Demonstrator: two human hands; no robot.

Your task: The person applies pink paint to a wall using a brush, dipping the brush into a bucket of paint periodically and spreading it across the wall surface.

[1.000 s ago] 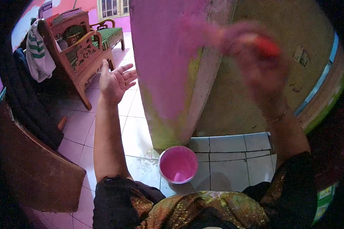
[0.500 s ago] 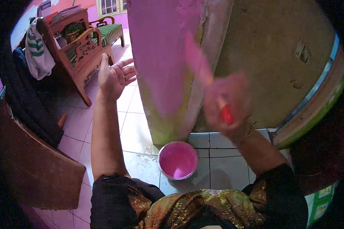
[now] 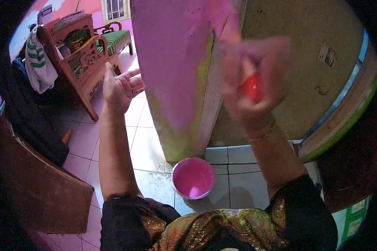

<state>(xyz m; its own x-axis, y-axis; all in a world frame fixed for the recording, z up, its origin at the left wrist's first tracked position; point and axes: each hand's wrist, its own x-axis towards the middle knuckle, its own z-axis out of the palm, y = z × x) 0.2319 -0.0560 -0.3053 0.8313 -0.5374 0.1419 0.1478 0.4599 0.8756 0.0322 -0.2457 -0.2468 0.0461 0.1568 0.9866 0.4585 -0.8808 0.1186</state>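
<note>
My right hand [image 3: 276, 69], blurred by motion, is closed around a paintbrush [image 3: 251, 85] with a red-ended handle. The brush's pink head points up, over the right edge of a wall end [image 3: 169, 54]. Pink paint covers most of that surface, while yellow-green shows along its lower part and right border. My left hand [image 3: 119, 90] is open, palm turned up and inward, its fingertips at or close to the wall end's left edge. Below, on the floor at the wall's foot, stands a round bucket [image 3: 196, 198] of pink paint.
A carved wooden bench [image 3: 77, 69] with green striped cushions stands at the far left, a white and green cloth [image 3: 40, 62] draped on it. Nearer left is a brown wooden panel [image 3: 42, 184]. A bare brownish wall [image 3: 289, 83] extends right, edged by a curved blue strip [image 3: 343, 100].
My right hand has moved upward with the paintbrush, along the wall end's right edge. My left hand stays open near the left edge. The view has shifted slightly.
</note>
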